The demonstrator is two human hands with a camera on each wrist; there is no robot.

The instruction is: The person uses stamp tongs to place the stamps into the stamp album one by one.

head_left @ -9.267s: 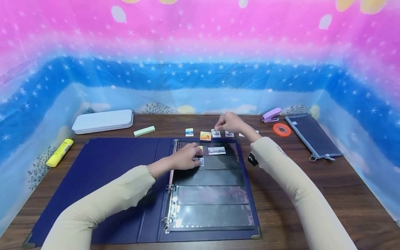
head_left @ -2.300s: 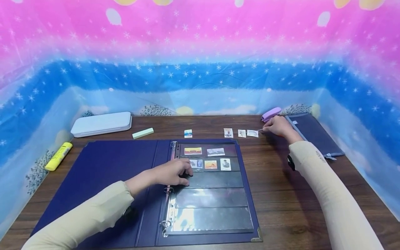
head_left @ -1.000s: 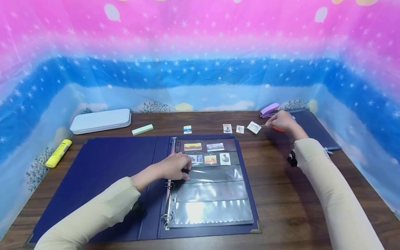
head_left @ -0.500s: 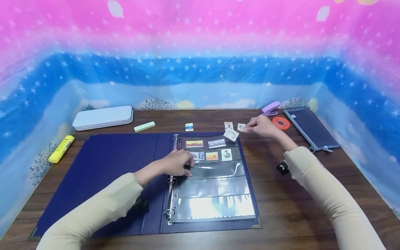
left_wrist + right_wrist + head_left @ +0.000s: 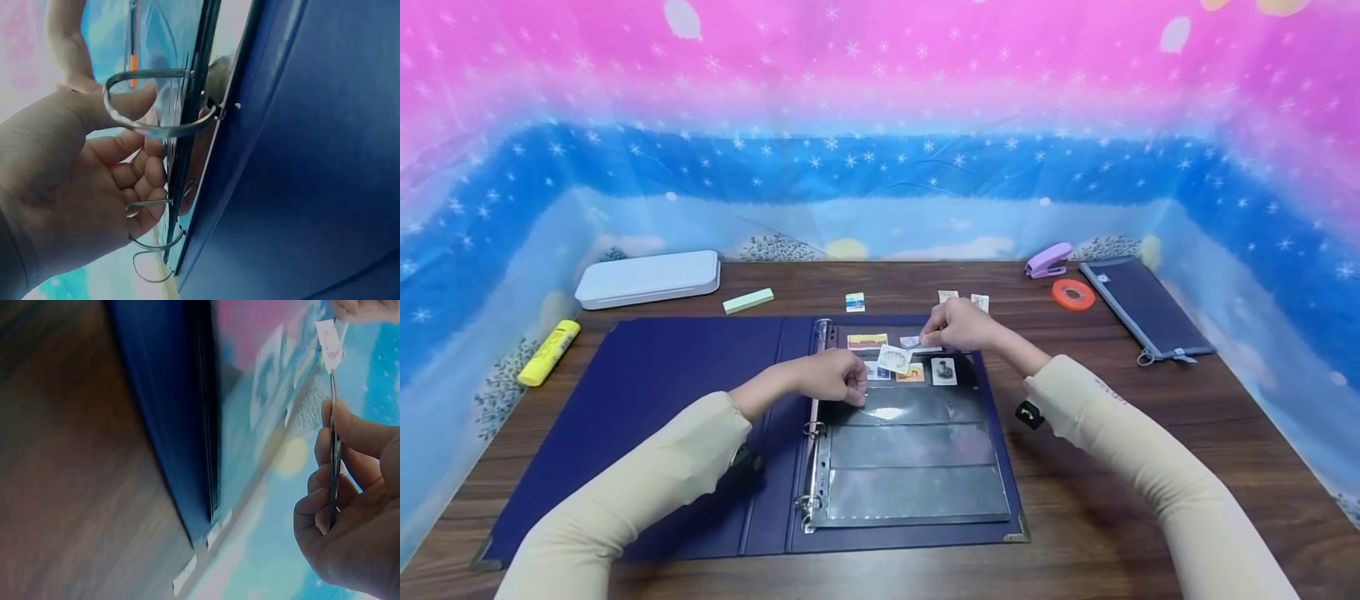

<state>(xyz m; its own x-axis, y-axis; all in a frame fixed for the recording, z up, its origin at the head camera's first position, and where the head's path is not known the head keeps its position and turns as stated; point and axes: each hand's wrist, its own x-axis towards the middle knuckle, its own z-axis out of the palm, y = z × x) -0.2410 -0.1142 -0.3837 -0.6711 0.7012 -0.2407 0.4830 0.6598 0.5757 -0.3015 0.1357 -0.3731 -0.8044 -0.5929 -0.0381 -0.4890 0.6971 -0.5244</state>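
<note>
My right hand (image 5: 958,323) pinches metal tweezers (image 5: 334,462) between thumb and fingers. In their tips is a pale postage stamp (image 5: 894,359), tilted above the upper rows of a clear-pocket album page (image 5: 917,492). My left hand (image 5: 831,375) rests at the page's left side by the second and third rows, fingers loosely bent, thumb low; in the left wrist view it is beside the metal rings (image 5: 156,130). A red-and-yellow stamp (image 5: 867,342) sits in the top row. An orange stamp (image 5: 910,374) and a portrait stamp (image 5: 943,372) sit in the second, partly overlapped by the held one.
The navy ring binder (image 5: 662,433) lies open on the wooden table. Behind it are a blue stamp (image 5: 855,302) and two pale stamps (image 5: 980,302). Around stand a white case (image 5: 647,280), green strip (image 5: 748,301), yellow glue stick (image 5: 548,353), purple stapler (image 5: 1048,260), orange tape roll (image 5: 1073,294) and dark pouch (image 5: 1146,304).
The right hand picked the pale stamp off the table's back right with tweezers and carried it left over the page. Earlier, orange and portrait stamps joined the second row. The left hand barely shifted lately.
</note>
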